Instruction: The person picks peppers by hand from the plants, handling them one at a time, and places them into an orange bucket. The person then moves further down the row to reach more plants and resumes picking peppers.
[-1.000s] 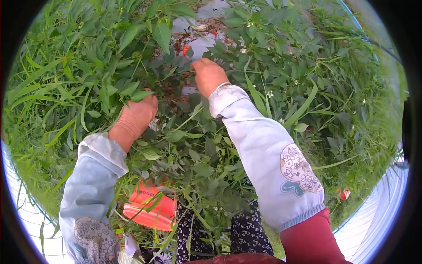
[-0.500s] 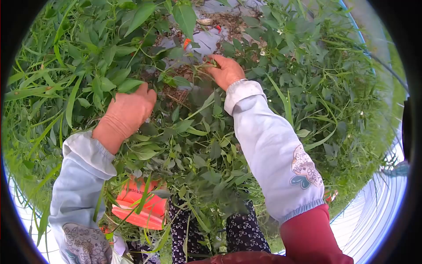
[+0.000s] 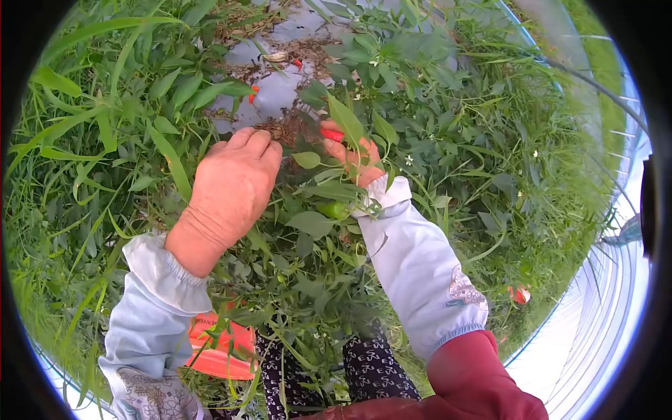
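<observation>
A dense pepper plant (image 3: 308,252) fills the middle of the view, its green leaves spreading among tall grass (image 3: 91,140) on the left and more foliage on the right. Beyond the plant lies a patch of grey ground sheet (image 3: 276,87) with dry litter scattered on it. Low in the view, an orange container (image 3: 224,350) sits under the leaves beside the person's patterned trousers (image 3: 371,371). Both arms wear pale blue sleeve covers (image 3: 420,266).

The left hand (image 3: 234,185) is seen from the back, fingers curled loosely down into the leaves near the top of the plant; whether it grips anything beneath, I cannot tell. The right hand (image 3: 353,157) is just beside it, partly hidden by leaves, its fingers pinched on a red chilli (image 3: 332,134) at the plant's top. A green pepper (image 3: 334,209) hangs just below the right wrist. Two small red chillies (image 3: 254,90) lie on the ground sheet beyond the hands, and another red one (image 3: 519,295) shows in the foliage at the right.
</observation>
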{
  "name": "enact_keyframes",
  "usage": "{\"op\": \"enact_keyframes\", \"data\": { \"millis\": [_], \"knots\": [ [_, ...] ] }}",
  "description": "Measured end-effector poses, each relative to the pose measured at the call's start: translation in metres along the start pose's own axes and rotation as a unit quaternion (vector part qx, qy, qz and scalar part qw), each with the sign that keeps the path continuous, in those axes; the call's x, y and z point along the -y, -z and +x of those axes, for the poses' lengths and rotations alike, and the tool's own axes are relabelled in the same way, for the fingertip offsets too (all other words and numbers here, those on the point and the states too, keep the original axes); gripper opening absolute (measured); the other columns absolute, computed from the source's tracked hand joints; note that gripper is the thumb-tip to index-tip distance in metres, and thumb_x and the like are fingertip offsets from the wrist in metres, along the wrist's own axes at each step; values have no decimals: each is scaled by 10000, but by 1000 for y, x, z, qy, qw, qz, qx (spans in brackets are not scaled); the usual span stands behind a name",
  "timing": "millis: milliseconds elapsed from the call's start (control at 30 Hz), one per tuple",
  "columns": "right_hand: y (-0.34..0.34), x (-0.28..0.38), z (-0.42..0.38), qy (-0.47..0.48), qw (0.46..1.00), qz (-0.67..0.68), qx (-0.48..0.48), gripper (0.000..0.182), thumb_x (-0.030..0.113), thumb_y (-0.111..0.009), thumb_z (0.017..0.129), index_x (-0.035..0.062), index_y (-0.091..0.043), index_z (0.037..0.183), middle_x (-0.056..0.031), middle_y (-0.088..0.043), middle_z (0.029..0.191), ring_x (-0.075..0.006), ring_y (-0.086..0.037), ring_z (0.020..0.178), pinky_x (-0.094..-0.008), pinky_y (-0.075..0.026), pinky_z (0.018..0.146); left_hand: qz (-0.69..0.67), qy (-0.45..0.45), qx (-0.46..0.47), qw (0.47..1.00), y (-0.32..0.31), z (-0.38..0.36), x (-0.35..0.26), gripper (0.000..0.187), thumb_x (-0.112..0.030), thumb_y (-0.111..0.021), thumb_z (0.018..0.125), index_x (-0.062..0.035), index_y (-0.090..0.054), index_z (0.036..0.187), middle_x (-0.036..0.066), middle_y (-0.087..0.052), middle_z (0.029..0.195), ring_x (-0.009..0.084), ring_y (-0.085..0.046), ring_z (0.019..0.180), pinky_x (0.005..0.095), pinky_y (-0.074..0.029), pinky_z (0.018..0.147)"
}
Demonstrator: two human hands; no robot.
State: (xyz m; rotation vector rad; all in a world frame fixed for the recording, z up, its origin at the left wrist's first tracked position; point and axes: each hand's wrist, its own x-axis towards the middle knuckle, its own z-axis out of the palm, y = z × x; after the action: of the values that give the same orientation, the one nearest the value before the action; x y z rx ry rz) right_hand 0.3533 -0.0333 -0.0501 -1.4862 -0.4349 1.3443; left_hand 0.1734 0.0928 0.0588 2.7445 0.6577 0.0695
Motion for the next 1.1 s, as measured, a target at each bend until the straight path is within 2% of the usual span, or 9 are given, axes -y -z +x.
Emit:
{"op": "enact_keyframes", "data": {
  "millis": [233, 333, 400, 467, 600, 700, 833, 933, 1100],
  "knots": [
    [9, -1, -2, -27, 989, -140, 37, 421, 106, -620, 851, 65, -498, 1251, -69, -590, 1085, -135, -558, 974, -252, -454, 823, -419, 82, 177, 887, 17, 0, -40, 426, -48, -623, 688, -66, -567, 1110, 124, -614, 1060, 318, -606, 921, 378, -502, 776],
    [8, -7, -10, -74, 996, -4, 40, 382, 81, -588, 859, 64, -512, 1232, -73, -598, 1090, -130, -557, 969, -261, -455, 821, -421, 54, 170, 889, 11, -5, -61, 464, -57, -623, 708, -81, -533, 1162, 134, -608, 1076, 326, -602, 924, 386, -501, 767],
    [10, -11, -14, 96, 967, -229, 51, 421, 77, -574, 866, 38, -461, 1269, -71, -571, 1151, -148, -556, 986, -270, -454, 835, -374, 3, 206, 904, 7, -7, -69, 469, -114, -630, 734, -93, -509, 1187, 150, -617, 1029, 329, -604, 902, 400, -498, 739],
    [16, -24, -20, 70, 968, -233, 65, 436, 88, -574, 874, 36, -444, 1287, -73, -565, 1148, -167, -554, 1002, -274, -446, 856, -417, 53, 229, 878, -9, -18, -88, 391, -184, -638, 747, -86, -544, 1114, 159, -639, 892, 341, -617, 816, 421, -497, 690],
    [28, -41, -34, 67, 993, -78, 60, 378, 166, -580, 878, 55, -501, 1230, -96, -595, 1087, -191, -567, 1022, -325, -448, 876, -460, 88, 211, 858, -14, -35, -119, 312, -239, -623, 772, -79, -566, 1034, 143, -635, 743, 354, -616, 704, 434, -495, 623],
    [36, -30, -48, 89, 906, -407, 78, 355, 224, -569, 886, 48, -522, 1191, -127, -593, 1070, -220, -575, 1010, -346, -455, 854, -382, 71, 265, 882, -3, -38, -123, 225, -246, -579, 808, -72, -562, 950, 138, -618, 679, 340, -605, 607, 439, -481, 534],
    [37, -32, -51, 43, 938, -340, 44, 316, 186, -579, 880, 42, -547, 1159, -111, -617, 1019, -202, -599, 941, -321, -471, 810, -382, 100, 219, 892, 13, -40, -120, 243, -246, -590, 798, -70, -539, 957, 141, -616, 681, 330, -608, 603, 438, -478, 519],
    [25, -21, -50, -32, 990, -115, -79, 263, 156, -601, 874, 12, -580, 1093, -85, -645, 973, -144, -614, 873, -247, -477, 767, -403, -20, 301, 864, 30, -41, -123, 252, -238, -600, 798, -66, -512, 961, 128, -615, 690, 326, -609, 605, 437, -473, 511],
    [28, -20, -57, -35, 996, -57, -58, 244, 110, -552, 904, 40, -550, 1138, -117, -608, 1078, -170, -594, 983, -265, -454, 865, -458, 147, 202, 853, 17, -23, -76, 331, -145, -596, 793, -47, -391, 1034, 165, -606, 753, 367, -604, 698, 458, -466, 621]
  ]
}}
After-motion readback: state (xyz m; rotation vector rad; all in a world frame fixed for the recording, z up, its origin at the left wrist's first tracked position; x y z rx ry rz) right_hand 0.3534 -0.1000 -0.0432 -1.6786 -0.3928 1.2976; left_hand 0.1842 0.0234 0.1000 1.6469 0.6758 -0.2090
